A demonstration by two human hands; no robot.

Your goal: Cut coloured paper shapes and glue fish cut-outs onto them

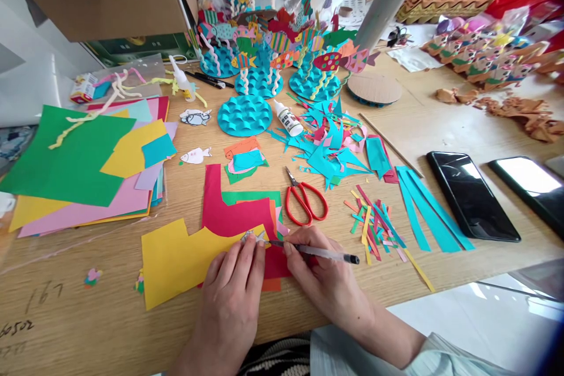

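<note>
My right hand (328,276) grips a black-capped gel pen (326,253), its tip at the edge of a small paper fish cutout (254,236). My left hand (235,288) presses that cutout down with outstretched fingers, which partly cover it. Beneath lies a yellow paper sheet (171,258) with notched edges, resting over red paper (233,211) and some green and orange pieces. Red-handled scissors (304,197) lie with their blades partly open just beyond my hands. Farther off are two white fish cutouts, one plain (196,155) and one with dark outlines (195,117).
Coloured paper sheets (79,158) are stacked at left. Turquoise scraps (328,141), a glue bottle (288,118) and a scalloped turquoise disc (245,116) lie mid-table. Finished fish models (259,79), a cardboard box (114,9) and a grey flask (385,3) stand behind. A phone (471,194) lies at right.
</note>
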